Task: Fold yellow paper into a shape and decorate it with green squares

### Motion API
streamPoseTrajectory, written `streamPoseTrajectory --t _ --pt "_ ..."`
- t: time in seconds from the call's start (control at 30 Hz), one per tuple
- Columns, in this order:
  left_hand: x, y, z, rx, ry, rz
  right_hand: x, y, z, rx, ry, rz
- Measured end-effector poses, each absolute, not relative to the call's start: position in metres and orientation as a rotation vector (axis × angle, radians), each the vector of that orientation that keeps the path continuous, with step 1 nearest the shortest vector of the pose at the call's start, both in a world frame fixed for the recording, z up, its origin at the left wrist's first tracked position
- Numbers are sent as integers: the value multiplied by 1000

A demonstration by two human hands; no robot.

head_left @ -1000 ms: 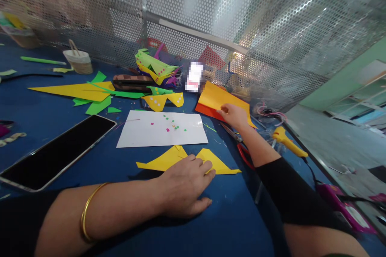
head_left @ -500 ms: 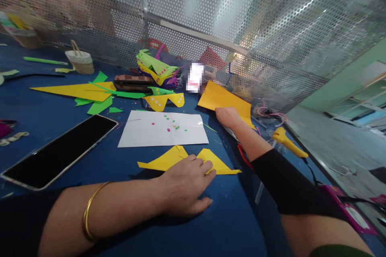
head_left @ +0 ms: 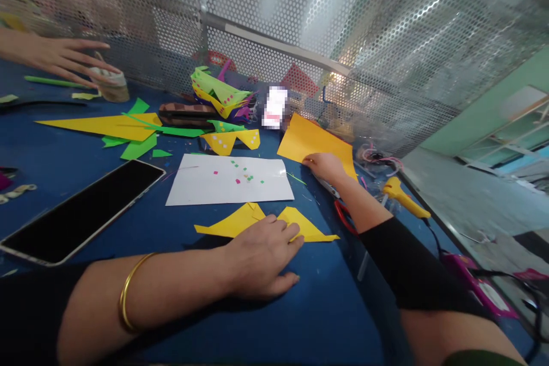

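My left hand (head_left: 266,257) lies palm down over a folded yellow paper mask (head_left: 306,227), its fingers spread across the middle. The mask's pointed ends show on both sides of the hand; its centre is hidden. Farther off, my right hand (head_left: 326,167) has its fingers curled in at the lower edge of an orange paper sheet (head_left: 315,137). Whatever those fingers hold, if anything, is hidden. Scissors with red handles (head_left: 344,218) lie partly beneath the right forearm. Beyond the yellow mask is a white paper (head_left: 197,186) with small pink and green bits on it.
A co-worker's hand (head_left: 64,60) reaches over a small pot (head_left: 114,84). A phone (head_left: 86,211) lies at left. Paper masks (head_left: 221,94) are piled by the perforated metal screen (head_left: 274,6). A yellow glue gun (head_left: 403,197) with a cord is at right.
A co-worker's hand has come in at the far left, over the pot. The view has shifted slightly; my hands stay in nearly the same places.
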State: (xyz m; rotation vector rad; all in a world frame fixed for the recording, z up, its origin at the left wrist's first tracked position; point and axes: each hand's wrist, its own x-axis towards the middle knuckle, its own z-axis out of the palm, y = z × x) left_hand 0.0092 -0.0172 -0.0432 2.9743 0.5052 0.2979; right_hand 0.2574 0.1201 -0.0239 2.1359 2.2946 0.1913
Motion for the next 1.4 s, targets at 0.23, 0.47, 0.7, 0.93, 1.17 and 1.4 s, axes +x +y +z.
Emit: streamPoseTrajectory --t 0.23,0.47,0.7,0.93,1.17,1.4 --pt "10 -16 -44 3001 501 266 246 33 -21 2116 2560 107" --pt "12 -17 -41 3000 508 246 228 -87 -40 1713 3104 226" --pt "13 -18 -41 3025 513 226 216 -101 -55 1630 3002 347" --pt "12 -20 -43 3063 516 234 213 -98 -53 1648 3039 386" --pt "13 -20 -41 3080 516 188 216 -101 -58 1762 3006 534" --pt "11 -17 -43 3041 516 232 219 -99 -53 1822 2926 454"
